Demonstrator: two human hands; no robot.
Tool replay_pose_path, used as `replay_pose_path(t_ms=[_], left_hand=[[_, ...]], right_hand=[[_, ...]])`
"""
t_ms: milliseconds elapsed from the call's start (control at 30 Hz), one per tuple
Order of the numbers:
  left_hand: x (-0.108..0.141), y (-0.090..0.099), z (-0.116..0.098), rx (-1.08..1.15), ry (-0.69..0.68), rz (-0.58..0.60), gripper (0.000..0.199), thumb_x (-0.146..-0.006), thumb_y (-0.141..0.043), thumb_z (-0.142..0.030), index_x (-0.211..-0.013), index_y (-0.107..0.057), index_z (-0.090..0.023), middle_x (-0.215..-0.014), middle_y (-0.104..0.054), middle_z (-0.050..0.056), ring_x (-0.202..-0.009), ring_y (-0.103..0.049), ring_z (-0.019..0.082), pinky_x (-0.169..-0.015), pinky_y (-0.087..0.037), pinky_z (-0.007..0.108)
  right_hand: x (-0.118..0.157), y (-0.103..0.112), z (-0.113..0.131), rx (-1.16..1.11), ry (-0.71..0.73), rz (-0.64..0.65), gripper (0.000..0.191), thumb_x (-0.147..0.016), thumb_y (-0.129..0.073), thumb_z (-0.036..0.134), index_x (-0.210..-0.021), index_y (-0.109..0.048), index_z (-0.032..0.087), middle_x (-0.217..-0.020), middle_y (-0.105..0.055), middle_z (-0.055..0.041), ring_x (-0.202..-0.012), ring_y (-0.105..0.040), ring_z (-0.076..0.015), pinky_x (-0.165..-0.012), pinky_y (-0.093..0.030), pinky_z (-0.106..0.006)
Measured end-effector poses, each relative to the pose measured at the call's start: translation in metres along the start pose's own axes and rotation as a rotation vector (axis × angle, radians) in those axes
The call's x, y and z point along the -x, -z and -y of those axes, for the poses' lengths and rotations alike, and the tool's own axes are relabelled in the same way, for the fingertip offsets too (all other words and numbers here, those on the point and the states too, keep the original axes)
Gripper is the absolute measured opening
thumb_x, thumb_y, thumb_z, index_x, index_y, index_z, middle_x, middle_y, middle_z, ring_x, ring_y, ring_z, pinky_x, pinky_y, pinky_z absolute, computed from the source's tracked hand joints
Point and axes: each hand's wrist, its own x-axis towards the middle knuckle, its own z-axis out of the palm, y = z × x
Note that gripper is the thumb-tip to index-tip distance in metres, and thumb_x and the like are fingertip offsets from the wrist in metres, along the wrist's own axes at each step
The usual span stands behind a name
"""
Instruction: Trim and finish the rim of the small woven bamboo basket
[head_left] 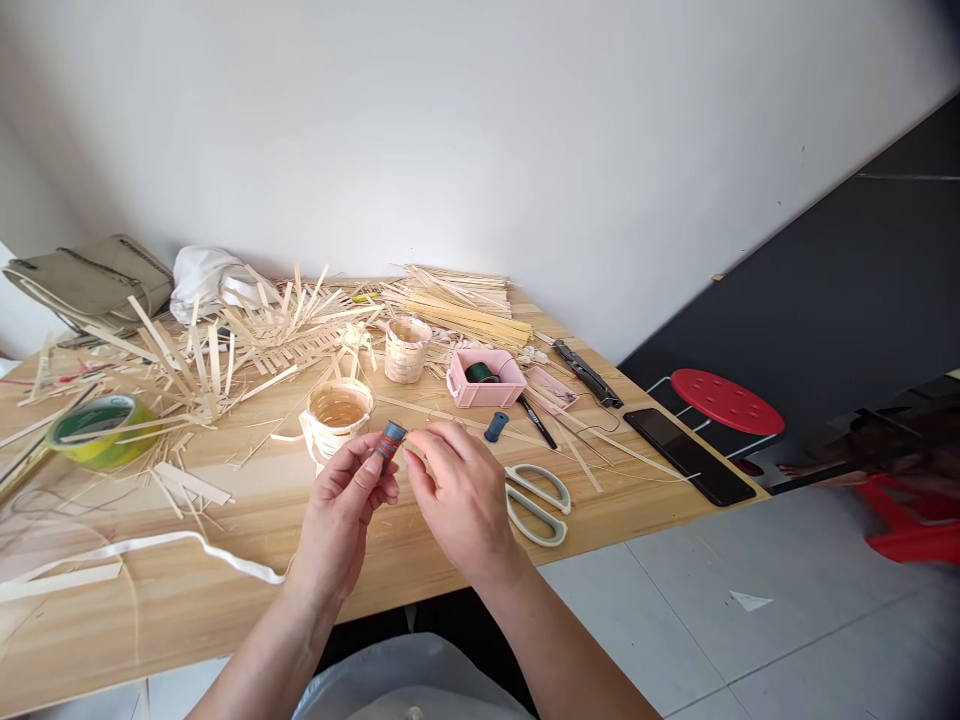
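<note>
My left hand [346, 500] holds a small spool [390, 440] with dark blue-grey ends and a reddish band around its middle. It is tilted between thumb and fingers, above the near edge of the table. My right hand [465, 495] is close beside the spool's right end, thumb and fingers pinched together; whatever they hold, if anything, is too fine to make out. Just behind my hands stands a small woven basket [328, 440] of pale strips, and a second woven basket [407, 362] is farther back. A blue spool [496, 427] stands beyond my right hand.
Scissors [541, 538] lie right of my right hand, partly covered by it. Behind are a pink crate [489, 392] with dark green thread, a pen [538, 421], a folding knife [587, 374] and a phone [688, 455]. Loose strips [247, 345] and tape [100, 430] occupy the left.
</note>
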Motion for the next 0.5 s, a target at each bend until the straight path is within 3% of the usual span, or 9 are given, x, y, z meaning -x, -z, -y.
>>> replay_pose_path(t_ms=[133, 333, 500], left_hand=[[0.002, 0.001, -0.002, 0.031, 0.049, 0.014, 0.021, -0.073, -0.069, -0.028, -0.091, -0.066, -0.017, -0.075, -0.06, 0.001, -0.059, -0.053, 0.006, -0.056, -0.046, 0.015], [0.0, 0.003, -0.005, 0.317, 0.337, 0.021, 0.02, -0.07, -0.071, -0.022, -0.086, -0.066, -0.011, -0.067, -0.062, 0.005, -0.052, -0.052, 0.006, -0.051, -0.048, 0.014], [-0.002, 0.002, -0.009, 0.359, 0.345, 0.007, 0.019, -0.073, -0.068, -0.02, -0.089, -0.066, -0.011, -0.065, -0.061, 0.004, -0.05, -0.051, 0.005, -0.048, -0.048, 0.014]], right_hand=[[0.0, -0.003, -0.001, 0.04, 0.025, -0.001, 0.025, -0.085, -0.043, 0.008, -0.069, -0.06, 0.017, -0.067, -0.06, -0.0036, -0.066, -0.056, -0.0156, -0.063, -0.041, -0.027], [-0.005, 0.001, -0.006, -0.271, -0.186, 0.049, 0.017, -0.079, -0.049, 0.008, -0.069, -0.059, 0.018, -0.07, -0.061, -0.0008, -0.065, -0.056, -0.013, -0.061, -0.044, -0.023], [-0.007, 0.009, -0.01, -0.293, -0.212, 0.01, 0.014, -0.08, -0.048, 0.01, -0.078, -0.06, 0.018, -0.078, -0.062, -0.0025, -0.069, -0.058, -0.014, -0.064, -0.046, -0.025]])
